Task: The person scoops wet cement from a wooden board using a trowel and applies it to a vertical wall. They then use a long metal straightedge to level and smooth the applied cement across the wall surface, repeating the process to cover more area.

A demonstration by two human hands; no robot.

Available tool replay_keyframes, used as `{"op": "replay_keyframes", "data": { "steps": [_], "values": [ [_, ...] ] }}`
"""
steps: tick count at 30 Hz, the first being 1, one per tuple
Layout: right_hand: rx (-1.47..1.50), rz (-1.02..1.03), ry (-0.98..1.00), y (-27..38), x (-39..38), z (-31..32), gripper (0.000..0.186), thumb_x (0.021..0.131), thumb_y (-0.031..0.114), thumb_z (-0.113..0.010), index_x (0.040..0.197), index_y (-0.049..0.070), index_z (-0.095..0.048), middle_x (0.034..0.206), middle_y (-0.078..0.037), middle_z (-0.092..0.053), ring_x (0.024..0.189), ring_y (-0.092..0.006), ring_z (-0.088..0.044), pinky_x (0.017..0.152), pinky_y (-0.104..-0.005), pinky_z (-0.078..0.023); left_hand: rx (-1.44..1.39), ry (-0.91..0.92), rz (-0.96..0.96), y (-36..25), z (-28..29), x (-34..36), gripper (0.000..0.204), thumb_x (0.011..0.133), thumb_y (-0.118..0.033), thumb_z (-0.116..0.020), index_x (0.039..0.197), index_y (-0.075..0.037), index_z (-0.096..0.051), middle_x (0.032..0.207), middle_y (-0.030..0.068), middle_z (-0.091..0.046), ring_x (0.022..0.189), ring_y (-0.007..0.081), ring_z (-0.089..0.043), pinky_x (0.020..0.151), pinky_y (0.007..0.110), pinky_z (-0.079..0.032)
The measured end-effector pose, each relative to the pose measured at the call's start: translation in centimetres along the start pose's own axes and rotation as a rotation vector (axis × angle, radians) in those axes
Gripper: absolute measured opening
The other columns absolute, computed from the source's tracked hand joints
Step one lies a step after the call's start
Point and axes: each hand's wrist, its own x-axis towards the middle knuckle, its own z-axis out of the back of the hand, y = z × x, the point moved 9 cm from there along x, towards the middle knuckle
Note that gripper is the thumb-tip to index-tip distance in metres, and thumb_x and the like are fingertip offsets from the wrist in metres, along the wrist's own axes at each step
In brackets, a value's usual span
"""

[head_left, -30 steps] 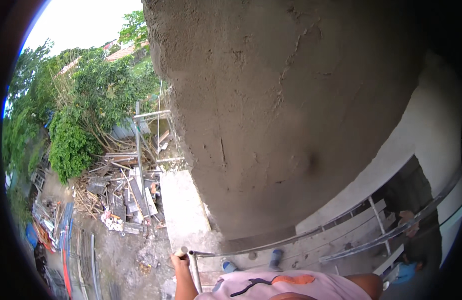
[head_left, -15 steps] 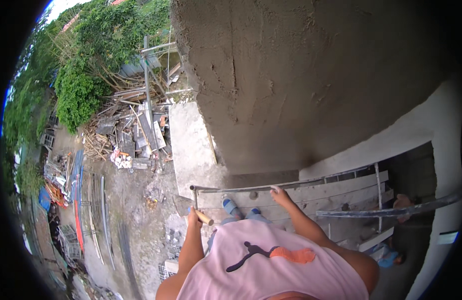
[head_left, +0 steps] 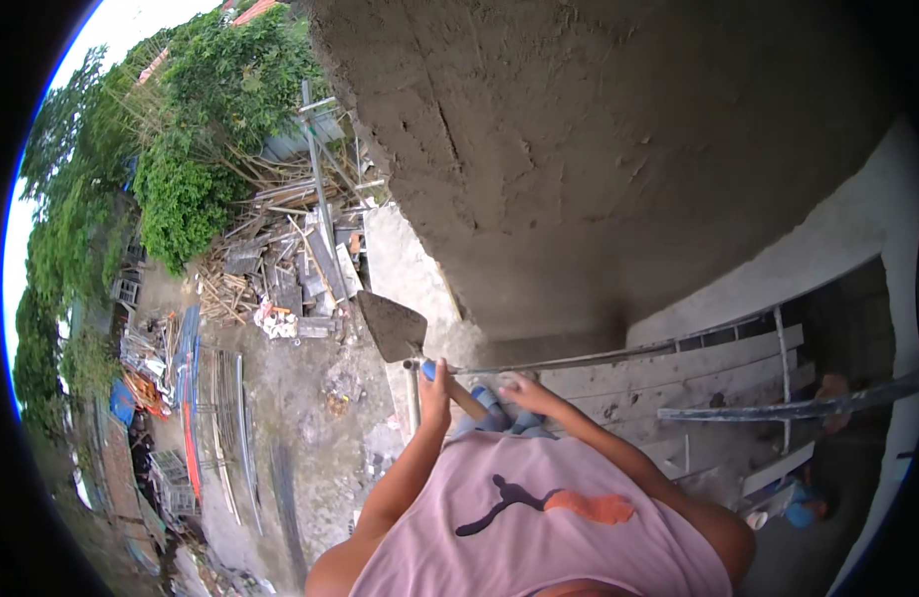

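Observation:
My left hand (head_left: 435, 390) is closed round the wooden handle of a trowel (head_left: 392, 326). The trowel has a blue collar, and its broad, mortar-smeared blade points up and away, over the corner of a metal pipe rail (head_left: 569, 364). Lower down, the handle end comes out below my fist. My right hand (head_left: 522, 389) is near the rail, to the right of the trowel, with its fingers stretched out and nothing seen in them. Whether those fingertips touch the rail I cannot tell. Ahead rises a wall of wet grey plaster (head_left: 579, 169) with drips and ridges.
My sandalled feet (head_left: 491, 406) stand on a plank platform (head_left: 668, 383) inside the rail. A curved pipe (head_left: 778, 410) crosses at right. Far below at left lie a timber heap (head_left: 280, 264) and long pipes (head_left: 242, 438). Someone in blue (head_left: 804, 507) is low at right.
The trowel blade has come up into view at my left hand, which has moved right. My right hand has left its spot on the rail and shifted left. The view has swung slightly.

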Motion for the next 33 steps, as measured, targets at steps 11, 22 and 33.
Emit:
{"op": "replay_keyframes", "data": {
  "steps": [11, 22, 33],
  "values": [
    [-0.185, 0.367, -0.313, 19.3, -2.1, 7.2, 0.045, 0.078, 0.014, -0.066, 0.119, 0.001, -0.052, 0.096, -0.019, -0.064, 0.088, -0.0302, -0.064, 0.078, -0.0375, -0.049, -0.014, 0.77, -0.036, -7.4, -15.9, -3.5, 0.045, 0.093, -0.028, -0.06, 0.127, -0.001, -0.051, 0.1, 0.0041, -0.06, 0.092, 0.0095, -0.053, 0.082, 0.026, -0.045],
    [-0.254, 0.283, -0.8, 25.4, -3.5, 14.1, 0.045, 0.082, 0.033, -0.07, 0.104, -0.004, -0.058, 0.081, -0.021, -0.064, 0.076, -0.0348, -0.064, 0.066, -0.0376, -0.048, 0.491, 0.918, -0.08, -2.4, -8.2, 3.7, 0.068, 0.092, -0.04, -0.058, 0.142, -0.002, -0.032, 0.13, 0.0253, -0.051, 0.118, 0.0308, -0.053, 0.095, 0.038, -0.044],
    [-0.958, 0.492, -1.213, 55.1, -9.7, 22.3, 0.04, 0.082, 0.037, -0.067, 0.093, 0.0, -0.059, 0.071, -0.019, -0.061, 0.067, -0.0368, -0.06, 0.062, -0.0402, -0.047, 0.955, 0.497, 0.142, 21.2, 17.8, 20.2, 0.057, 0.089, -0.048, -0.057, 0.12, 0.0, -0.056, 0.087, 0.0127, -0.064, 0.069, 0.0216, -0.06, 0.06, 0.037, -0.047]
  ]
}}
